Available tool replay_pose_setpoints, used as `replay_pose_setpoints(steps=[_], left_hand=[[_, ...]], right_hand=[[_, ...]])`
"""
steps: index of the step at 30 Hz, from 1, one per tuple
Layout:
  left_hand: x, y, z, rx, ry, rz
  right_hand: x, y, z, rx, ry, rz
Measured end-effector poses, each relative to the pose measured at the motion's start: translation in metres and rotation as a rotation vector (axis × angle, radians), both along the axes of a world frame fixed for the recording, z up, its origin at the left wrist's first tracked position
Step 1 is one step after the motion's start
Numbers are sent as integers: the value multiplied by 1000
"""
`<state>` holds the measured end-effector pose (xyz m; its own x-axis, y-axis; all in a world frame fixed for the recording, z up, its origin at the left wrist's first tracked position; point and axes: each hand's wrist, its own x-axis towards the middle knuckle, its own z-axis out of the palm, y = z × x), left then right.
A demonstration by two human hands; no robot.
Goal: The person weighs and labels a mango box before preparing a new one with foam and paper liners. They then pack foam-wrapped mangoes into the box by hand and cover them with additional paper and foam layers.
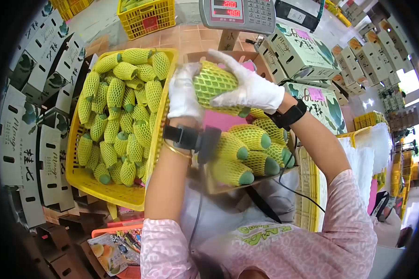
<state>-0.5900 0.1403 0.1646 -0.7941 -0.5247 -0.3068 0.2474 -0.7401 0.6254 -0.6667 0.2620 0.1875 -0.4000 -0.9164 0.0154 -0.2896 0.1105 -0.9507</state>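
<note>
My white-gloved left hand (pixel 184 90) and white-gloved right hand (pixel 253 88) are closed from both sides around a mango in a yellow foam net (pixel 213 84). They hold it above an open cardboard box (pixel 191 57). In the near half of that box lie several netted mangoes (pixel 246 135), their green tips toward me. Pink paper (pixel 219 121) shows behind them, partly hidden by my hands. Left of the box, a yellow crate (pixel 125 197) is heaped with many more netted mangoes (pixel 115 95).
A digital scale (pixel 256 14) with red figures stands beyond the box. Printed mango cartons (pixel 305 53) are stacked at right, others (pixel 21 153) at left. An orange basket (pixel 130 269) holds small items and a leaflet. White foam sheets (pixel 358 162) lie at right. Dark cables hang near my wrists.
</note>
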Motion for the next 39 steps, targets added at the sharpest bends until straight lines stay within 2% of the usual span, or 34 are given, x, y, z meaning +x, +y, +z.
replay_pose_setpoints(steps=[2, 4, 5, 6, 7, 8, 9, 10, 12, 14, 15, 16, 17, 18, 19, 20, 22, 24, 26, 27, 28, 31, 35, 37, 38, 39], left_hand=[[-8, -12, -14, 1, -42, -61], [-17, -29, -39, -794, -98, -312], [-6, -31, -24, -695, -217, -342], [-8, -46, -24, -676, -306, -250], [1, -57, -25, -834, -343, -175], [13, -70, -13, -747, -339, -98], [25, -82, -1, -663, -330, -18], [36, -98, 0, -596, -292, 111], [65, -129, 11, -522, -290, 227], [108, -174, 1, -666, -379, 268], [128, -194, -8, -929, -537, 219], [137, -195, -14, -968, -648, 303], [158, -229, -49, -1221, -727, 229], [172, -241, -68, -1405, -946, -62], [168, -221, -74, -1176, -1145, -73], [189, -264, -136, -1426, -1176, -362], [173, -233, -155, -1274, -1396, -600], [160, -211, -169, -1294, -1186, -640], [135, -199, -205, -1635, -1158, -405], [125, -196, -216, -1748, -1043, -428], [113, -194, -226, -1742, -1023, -432], [86, -200, -237, -1290, -1193, -594], [104, -183, -244, -1435, -1168, -411], [111, -177, -246, -1324, -1099, -337], [113, -176, -249, -1315, -1146, -304], [115, -172, -231, -1226, -1113, -219]], right_hand=[[-2, 2, 3, -25, 20, -20], [-12, 10, 8, 210, 225, -72], [-16, 15, 5, 353, 205, -96], [-22, 21, -7, 357, 204, -90], [-28, 28, -24, 442, 423, -44], [-32, 30, -34, 518, 643, 3], [-26, 30, -36, 573, 582, -8], [-22, 31, -44, 677, 675, -20], [-18, 38, -57, 663, 831, 28], [-12, 41, -60, 713, 855, 56], [-8, 39, -58, 763, 871, 61], [-6, 37, -59, 811, 887, 69], [-8, 39, -64, 771, 900, 116], [-11, 42, -69, 739, 915, 147], [-13, 45, -72, 740, 921, 154], [-13, 47, -74, 750, 926, 153], [-15, 45, -82, 771, 899, 155], [-16, 44, -87, 781, 952, 141], [-16, 40, -83, 815, 918, 133], [-16, 40, -84, 807, 911, 128], [-15, 40, -86, 802, 901, 124], [-16, 40, -87, 788, 937, 124], [-14, 40, -84, 767, 919, 108], [-17, 41, -88, 769, 921, 109], [-16, 40, -91, 762, 928, 102], [-17, 40, -91, 761, 909, 99]])
